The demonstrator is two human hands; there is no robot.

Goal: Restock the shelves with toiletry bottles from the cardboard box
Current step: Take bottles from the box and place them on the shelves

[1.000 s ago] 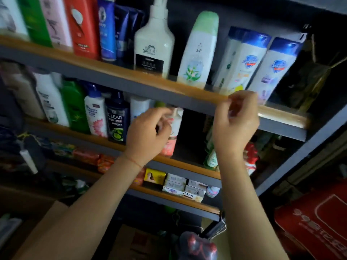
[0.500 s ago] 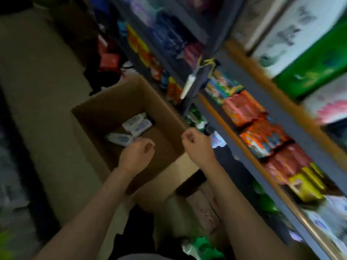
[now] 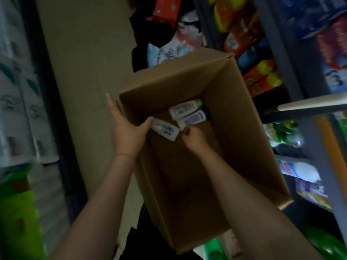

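An open cardboard box stands on the floor below me. Three white toiletry bottles lie flat at its far end: one nearest me, one with a purple label, and one with a green cap. My left hand grips the box's left wall, fingers outside and thumb inside, next to the nearest bottle. My right hand is down inside the box, its fingertips at the purple-label bottle; whether it holds the bottle I cannot tell.
Shelves with orange and blue packets run along the right. A light bar juts out above the box's right side. Stacked white packs fill the left. Beige floor lies between, with bags heaped beyond the box.
My view swung from the shelf of bottles down to the box. Both hands dropped from the shelf; the left now holds the box wall and the right has gone inside.
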